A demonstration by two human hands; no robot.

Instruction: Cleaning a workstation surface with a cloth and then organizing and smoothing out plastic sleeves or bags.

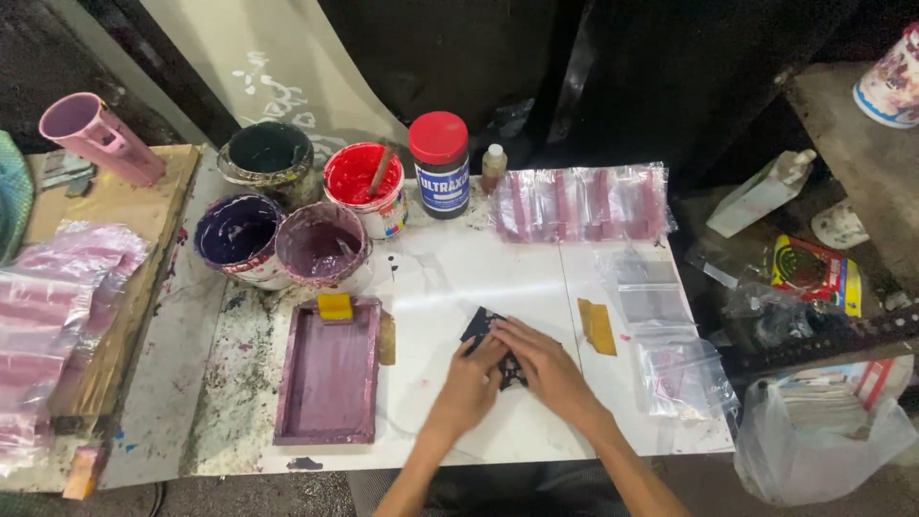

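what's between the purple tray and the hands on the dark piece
In the head view, only bare white tabletop between the purple tray and the hands; a yellowish scrap touches the tray's edge.

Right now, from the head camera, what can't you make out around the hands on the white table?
- Small dark patterned piece: mostly covered by the left hand and right hand; full shape and pattern hidden.
- Fingers: grip unclear, overlapping.
- Pale patterned cup: cut by right edge.
- Clear plastic bags: cut by left edge.

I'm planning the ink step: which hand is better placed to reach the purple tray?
Probably the left hand: it lies nearer the purple tray, with bare table between. The right hand rests on the dark piece, farther away.
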